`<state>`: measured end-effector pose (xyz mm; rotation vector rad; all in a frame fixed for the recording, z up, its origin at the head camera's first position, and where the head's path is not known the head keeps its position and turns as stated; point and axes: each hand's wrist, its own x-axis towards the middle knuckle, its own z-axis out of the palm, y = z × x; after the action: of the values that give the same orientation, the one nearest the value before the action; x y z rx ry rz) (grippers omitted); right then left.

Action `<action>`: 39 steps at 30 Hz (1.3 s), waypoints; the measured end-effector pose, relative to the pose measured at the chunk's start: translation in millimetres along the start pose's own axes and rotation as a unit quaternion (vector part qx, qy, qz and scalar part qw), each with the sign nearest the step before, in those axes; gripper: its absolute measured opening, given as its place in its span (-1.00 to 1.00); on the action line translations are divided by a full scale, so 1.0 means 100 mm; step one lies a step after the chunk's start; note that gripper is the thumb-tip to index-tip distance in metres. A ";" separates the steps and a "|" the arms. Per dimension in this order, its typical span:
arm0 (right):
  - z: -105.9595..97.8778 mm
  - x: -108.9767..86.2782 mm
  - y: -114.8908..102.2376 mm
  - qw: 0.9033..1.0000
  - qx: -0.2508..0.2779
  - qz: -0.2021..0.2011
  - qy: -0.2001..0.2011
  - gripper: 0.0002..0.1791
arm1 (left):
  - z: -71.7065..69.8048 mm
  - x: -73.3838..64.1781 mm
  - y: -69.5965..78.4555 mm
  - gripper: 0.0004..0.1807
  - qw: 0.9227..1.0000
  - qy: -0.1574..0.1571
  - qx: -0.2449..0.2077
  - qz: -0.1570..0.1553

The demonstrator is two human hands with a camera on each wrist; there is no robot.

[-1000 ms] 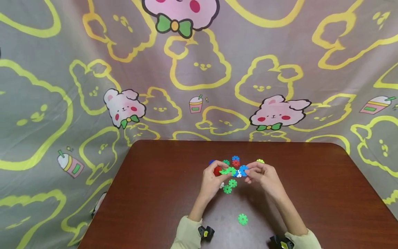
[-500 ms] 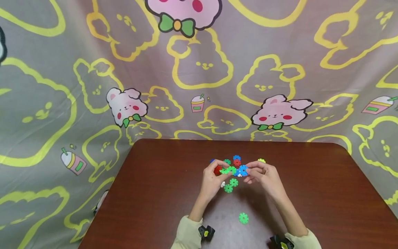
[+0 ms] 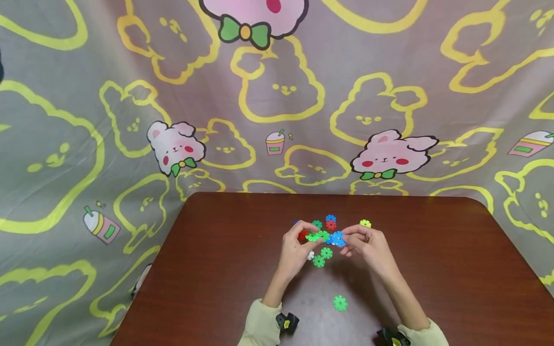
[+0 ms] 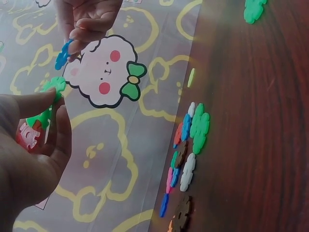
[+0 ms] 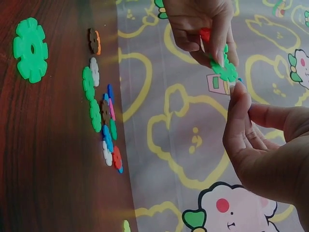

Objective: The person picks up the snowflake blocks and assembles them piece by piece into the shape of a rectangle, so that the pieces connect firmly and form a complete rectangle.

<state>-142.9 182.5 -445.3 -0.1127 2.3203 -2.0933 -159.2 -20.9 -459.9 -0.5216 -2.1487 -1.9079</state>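
Above the table, my left hand (image 3: pixel 295 247) holds a small build of notched snowflake discs. It shows a green disc (image 4: pixel 57 85) at its tip and a red disc (image 4: pixel 29 135) by the palm. My right hand (image 3: pixel 368 245) pinches a blue snowflake disc (image 3: pixel 338 239) between thumb and fingertips. In the left wrist view the blue disc stands apart from the green one, a short way above it. The right wrist view has the right fingertips close to the green disc's rim, and the blue disc is mostly hidden there behind them.
Loose discs lie under and behind the hands on the brown table (image 3: pixel 233 250): green (image 3: pixel 319 261), red (image 3: pixel 331 225), white (image 5: pixel 94 71), brown (image 5: pixel 91 40) and several others. A yellow disc (image 3: pixel 365 223) lies farther right. One green disc (image 3: pixel 340 303) sits between the forearms. A patterned cloth (image 3: pixel 303 86) hangs behind.
Both hands stay almost in place. The blue disc has shifted slightly toward the green one, and the white disc beneath it is now more covered. The head view has moved a little.
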 end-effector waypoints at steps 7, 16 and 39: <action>-0.02 0.00 0.00 1.000 -0.022 0.000 0.007 -0.76 | 0.04 0.01 -0.22 -0.75 0.999 -0.019 -0.018 0.018; -0.02 -0.02 -0.02 1.000 -0.029 -0.003 0.010 -0.79 | 0.05 -0.01 -0.22 -0.77 0.998 -0.028 -0.038 0.048; 0.04 -0.03 -0.07 0.998 -0.042 0.008 0.042 -0.79 | 0.14 -0.04 -0.19 -0.74 0.996 -0.034 -0.076 0.008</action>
<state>-139.4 178.1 -438.7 -0.0083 2.4476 -2.0321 -162.5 -9.7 -480.6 -0.6392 -2.0418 -2.0852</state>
